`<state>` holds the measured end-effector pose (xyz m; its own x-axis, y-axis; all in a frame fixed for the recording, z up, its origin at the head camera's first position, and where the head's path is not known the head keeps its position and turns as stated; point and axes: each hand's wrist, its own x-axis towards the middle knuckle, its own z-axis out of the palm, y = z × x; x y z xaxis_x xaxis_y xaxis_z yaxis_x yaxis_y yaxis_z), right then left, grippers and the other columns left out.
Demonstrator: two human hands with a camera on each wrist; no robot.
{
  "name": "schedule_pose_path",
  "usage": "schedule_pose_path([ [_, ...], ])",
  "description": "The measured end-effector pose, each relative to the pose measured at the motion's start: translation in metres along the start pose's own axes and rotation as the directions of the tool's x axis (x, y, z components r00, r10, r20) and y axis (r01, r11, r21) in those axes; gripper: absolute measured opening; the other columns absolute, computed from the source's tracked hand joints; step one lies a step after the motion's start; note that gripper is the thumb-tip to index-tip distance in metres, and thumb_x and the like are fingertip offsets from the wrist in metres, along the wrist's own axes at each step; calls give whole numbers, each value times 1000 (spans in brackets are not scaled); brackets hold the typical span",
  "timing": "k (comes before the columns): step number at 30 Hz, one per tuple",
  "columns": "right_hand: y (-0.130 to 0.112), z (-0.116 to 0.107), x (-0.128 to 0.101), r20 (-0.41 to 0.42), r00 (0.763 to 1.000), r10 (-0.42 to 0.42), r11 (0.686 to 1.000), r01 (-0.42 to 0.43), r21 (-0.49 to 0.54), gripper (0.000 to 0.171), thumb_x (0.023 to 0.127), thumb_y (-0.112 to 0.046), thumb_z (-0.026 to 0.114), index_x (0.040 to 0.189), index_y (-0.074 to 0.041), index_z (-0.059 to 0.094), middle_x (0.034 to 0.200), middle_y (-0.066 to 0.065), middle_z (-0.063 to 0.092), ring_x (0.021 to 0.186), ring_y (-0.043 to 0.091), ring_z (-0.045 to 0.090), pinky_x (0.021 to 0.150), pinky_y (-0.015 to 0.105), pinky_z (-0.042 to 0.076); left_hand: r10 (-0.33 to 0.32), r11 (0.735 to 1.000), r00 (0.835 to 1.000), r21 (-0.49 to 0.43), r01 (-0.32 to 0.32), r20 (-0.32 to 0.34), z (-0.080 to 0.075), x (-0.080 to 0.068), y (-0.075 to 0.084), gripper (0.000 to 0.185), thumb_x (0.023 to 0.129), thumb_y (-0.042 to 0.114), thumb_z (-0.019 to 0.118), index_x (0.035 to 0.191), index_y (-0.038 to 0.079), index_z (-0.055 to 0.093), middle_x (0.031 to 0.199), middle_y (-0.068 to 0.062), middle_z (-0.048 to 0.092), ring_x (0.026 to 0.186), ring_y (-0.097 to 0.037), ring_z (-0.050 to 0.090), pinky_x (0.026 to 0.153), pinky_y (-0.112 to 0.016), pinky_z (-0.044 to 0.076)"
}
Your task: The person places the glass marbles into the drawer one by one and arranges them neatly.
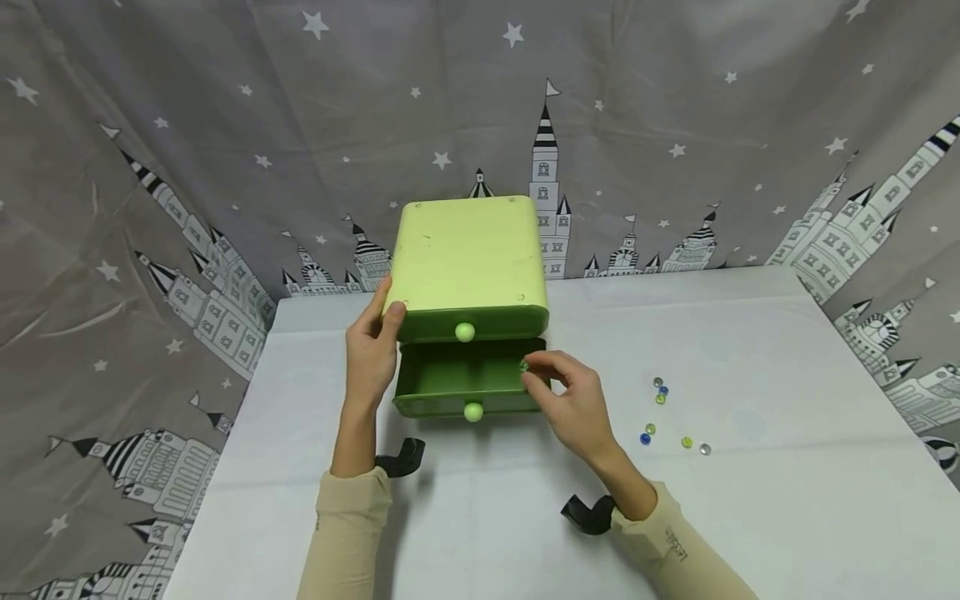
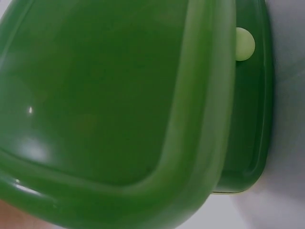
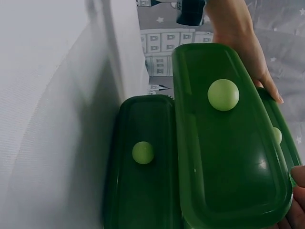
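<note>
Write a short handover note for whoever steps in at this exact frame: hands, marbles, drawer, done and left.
Left hand: grips the left front corner of the green drawer box, steadying it.
Right hand: pinch grip on one marble, held over the right end of the open lower drawer.
Upper drawer: shut.
Loose marbles: several lie on the white table to the right of the box.
Done: lower drawer pulled open, one marble brought to it. The drawer's visible floor looks bare.
Left: the held marble is not yet released; the loose ones are still outside.

The drawer box (image 1: 468, 250) has a pale lime top, dark green drawers (image 1: 465, 379) and light green knobs (image 1: 473, 411). The desk (image 1: 750, 517) is white; at 3 o'clock lie blue, green and clear marbles (image 1: 660, 417). The curtain (image 1: 225, 125) is grey with white stars and striped towers.
</note>
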<state>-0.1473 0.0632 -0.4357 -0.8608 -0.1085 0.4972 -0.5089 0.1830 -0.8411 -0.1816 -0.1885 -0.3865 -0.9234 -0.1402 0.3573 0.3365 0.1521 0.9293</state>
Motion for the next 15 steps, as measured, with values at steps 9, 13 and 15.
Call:
schedule_pose_path([
  [9, -8, -3, -3, -23, 1000, -1, 999, 0, -47, 20, 83, 13, 70, 103, 9, 69, 99, 22, 69, 91, 31, 67, 86, 32, 54, -13, 1000, 1000, 8, 13, -1, 0, 0, -1, 49, 103, 10, 53, 149, 0, 39, 153, -11, 39, 141, -18, 35, 112, -34, 34],
  [13, -29, -6, -2, -19, 1000, -4, 998, 3, -69, 19, 83, 16, 69, 102, 13, 68, 98, 25, 68, 91, 36, 67, 85, 37, 55, -17, 1000, 1000, 9, 17, 0, 0, 0, 0, 49, 103, 10, 53, 149, 1, 39, 153, -11, 38, 141, -17, 36, 111, -34, 34],
  [15, -37, -8, -2, -16, 1000, -7, 997, 6, -76, 19, 82, 16, 69, 101, 13, 68, 97, 25, 68, 90, 36, 67, 85, 38, 55, -14, 1000, 1000, 9, 13, 1, 0, 0, 0, 49, 103, 10, 53, 149, 0, 38, 153, -11, 38, 141, -18, 36, 111, -34, 34],
])
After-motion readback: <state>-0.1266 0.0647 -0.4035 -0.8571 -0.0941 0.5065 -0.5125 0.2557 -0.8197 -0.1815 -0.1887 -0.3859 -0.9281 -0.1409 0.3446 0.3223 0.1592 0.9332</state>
